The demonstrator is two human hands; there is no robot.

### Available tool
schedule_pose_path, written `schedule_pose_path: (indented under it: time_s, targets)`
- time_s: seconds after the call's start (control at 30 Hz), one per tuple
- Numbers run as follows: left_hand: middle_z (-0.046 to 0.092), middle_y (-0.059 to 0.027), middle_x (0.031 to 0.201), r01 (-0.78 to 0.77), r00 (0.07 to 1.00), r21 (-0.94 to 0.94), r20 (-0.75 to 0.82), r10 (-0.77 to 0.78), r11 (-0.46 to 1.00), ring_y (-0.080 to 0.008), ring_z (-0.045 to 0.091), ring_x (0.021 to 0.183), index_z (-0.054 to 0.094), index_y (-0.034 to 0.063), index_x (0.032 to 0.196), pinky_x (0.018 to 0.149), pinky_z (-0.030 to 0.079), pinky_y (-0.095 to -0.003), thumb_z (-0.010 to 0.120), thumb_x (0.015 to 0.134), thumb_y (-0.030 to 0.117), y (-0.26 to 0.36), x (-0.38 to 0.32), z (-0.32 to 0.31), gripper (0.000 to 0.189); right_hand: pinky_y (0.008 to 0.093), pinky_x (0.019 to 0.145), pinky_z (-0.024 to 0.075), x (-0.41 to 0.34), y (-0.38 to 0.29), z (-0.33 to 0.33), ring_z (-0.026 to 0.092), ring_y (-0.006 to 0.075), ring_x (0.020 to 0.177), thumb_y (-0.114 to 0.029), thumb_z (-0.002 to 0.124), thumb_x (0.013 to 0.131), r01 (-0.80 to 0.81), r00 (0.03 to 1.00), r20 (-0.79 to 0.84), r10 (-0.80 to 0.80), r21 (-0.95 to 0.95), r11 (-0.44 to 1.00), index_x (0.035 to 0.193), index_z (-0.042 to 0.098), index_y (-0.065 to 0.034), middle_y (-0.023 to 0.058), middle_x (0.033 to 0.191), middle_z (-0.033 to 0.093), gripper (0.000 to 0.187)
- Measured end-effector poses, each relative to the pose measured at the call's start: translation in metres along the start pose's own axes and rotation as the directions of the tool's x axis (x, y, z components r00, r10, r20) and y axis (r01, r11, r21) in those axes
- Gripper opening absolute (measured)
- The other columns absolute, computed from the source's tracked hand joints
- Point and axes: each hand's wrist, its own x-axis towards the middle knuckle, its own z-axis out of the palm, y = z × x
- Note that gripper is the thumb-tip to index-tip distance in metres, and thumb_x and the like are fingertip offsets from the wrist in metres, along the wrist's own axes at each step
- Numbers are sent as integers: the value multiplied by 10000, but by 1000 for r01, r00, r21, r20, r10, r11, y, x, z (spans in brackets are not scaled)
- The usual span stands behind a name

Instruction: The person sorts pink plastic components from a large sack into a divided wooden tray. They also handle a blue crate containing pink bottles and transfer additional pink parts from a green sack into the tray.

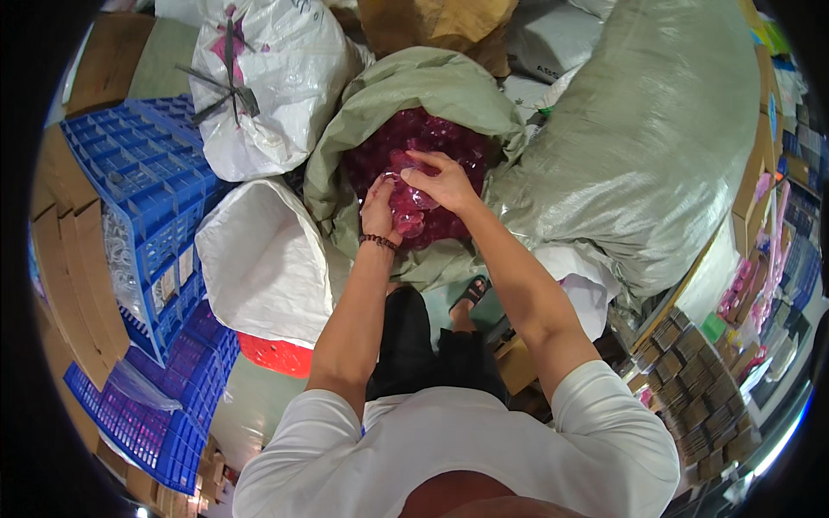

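A grey-green woven sack (421,74) stands before me with its mouth rolled back. Inside it is a heap of dark pink translucent plastic pieces (443,129). Over the heap, my left hand (379,210) cups several clear pink plastic pieces (409,223) from the left side. My right hand (445,183) lies across the top of the same pieces, thumb and fingers spread around them. The exact shape of each piece is hard to make out, and the left fingers are partly hidden behind them.
At left stand an open white woven sack (265,259), a tied white sack (272,84) and stacked blue plastic crates (149,155). A large filled grey-green sack (647,142) leans at right. Folded cardboard (690,382) is stacked lower right, and a red container (275,355) sits beneath the white sack.
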Motion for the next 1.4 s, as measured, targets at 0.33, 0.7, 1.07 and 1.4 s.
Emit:
schedule_pose_path:
  time_s: [0.33, 0.7, 1.07, 1.4]
  targets:
    - [600, -118, 1118, -98, 982, 55, 170, 87, 994, -215, 623, 957, 498, 18, 1242, 808, 537, -352, 512, 917, 77, 32, -106, 100, 331, 371, 1007, 384, -92, -68, -73, 483, 335, 1211, -458, 721, 709, 228, 944, -252, -212, 33, 973, 1184, 634, -169, 225, 1301, 489, 563]
    - [572, -123, 1162, -81, 845, 406, 512, -153, 910, -236, 595, 1015, 457, 37, 1285, 839, 529, -383, 499, 924, 85, -89, -267, 129, 367, 365, 985, 407, -341, -9, -129, 512, 339, 1170, -473, 720, 710, 242, 747, -656, -105, 120, 963, 1213, 616, -180, 211, 1292, 491, 592]
    - [623, -92, 1050, -168, 544, 763, 599, -587, 624, -197, 627, 919, 570, 25, 1126, 787, 536, -328, 572, 869, 62, -341, -495, 68, 260, 334, 923, 450, -702, 143, -88, 575, 280, 1077, -461, 711, 726, 305, 195, -953, 230, 282, 910, 1169, 642, -129, 167, 1223, 548, 558]
    - [628, -90, 1061, -301, 308, 887, 437, -845, 350, -162, 621, 917, 586, 5, 1156, 770, 529, -284, 612, 855, 49, -488, -642, 46, 306, 326, 981, 393, -868, 223, -59, 500, 247, 1176, -307, 736, 762, 497, -217, -862, 458, 306, 812, 1200, 609, -58, 167, 1302, 490, 520]
